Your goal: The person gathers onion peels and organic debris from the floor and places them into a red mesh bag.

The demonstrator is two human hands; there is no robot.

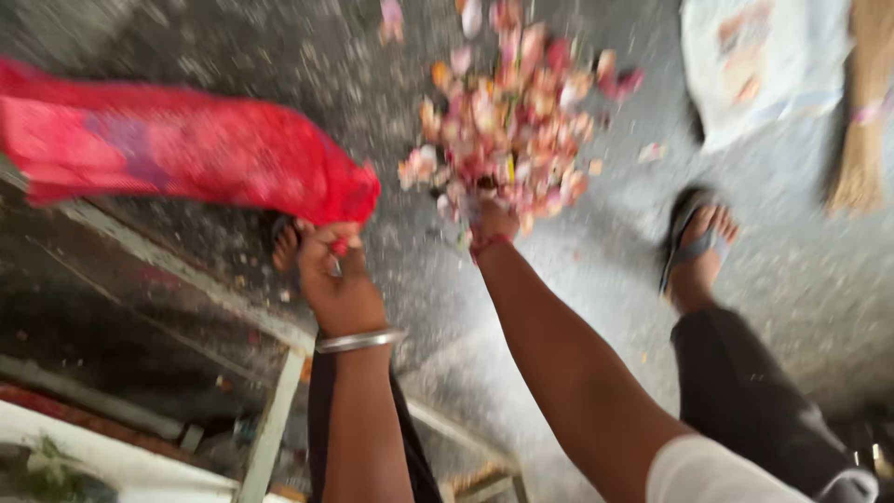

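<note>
Gripping one end of a red mesh net bag (186,149), the left hand (337,275) has its fingers closed tightly on the gathered fabric; the bag extends left, above the floor. The right hand (494,222) is raised over a blurred cluster of pink and cream flower petals (507,121); whether its fingers are closed on any cannot be determined. The petals appear airborne above the grey speckled stone floor (577,279). A sandalled foot (697,247) stands near. Judged step: emptying petals out. Further handling calls for a steady hold on the bag.
</note>
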